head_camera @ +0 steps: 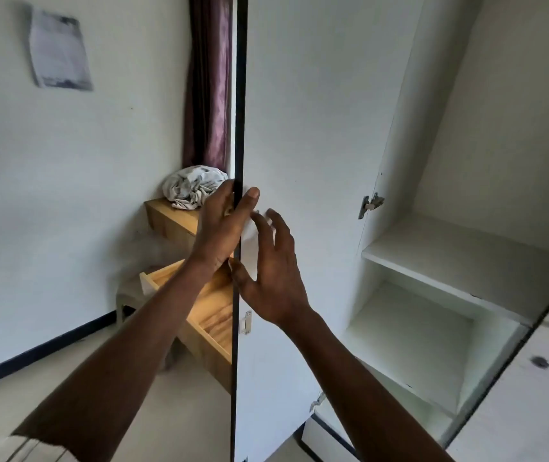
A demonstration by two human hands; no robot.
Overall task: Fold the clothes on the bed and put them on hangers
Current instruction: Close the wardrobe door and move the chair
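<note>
A white wardrobe door (306, 128) stands open edge-on before me. My left hand (221, 228) grips its dark edge, thumb on the inner face and fingers behind. Beside it, my right hand (271, 271) hovers with spread fingers at the door's inner face; whether it touches is unclear. The wardrobe (450, 255) shows bare white shelves. A crumpled white cloth (193, 186) lies on a wooden cabinet behind the door. No bed or hangers are in view.
The wooden cabinet (169, 216) has a drawer (206, 305) pulled out to the left of the door. A purple curtain (208, 81) hangs behind it. A paper (58, 50) hangs on the left wall. Another wardrobe door (533, 378) stands at the lower right.
</note>
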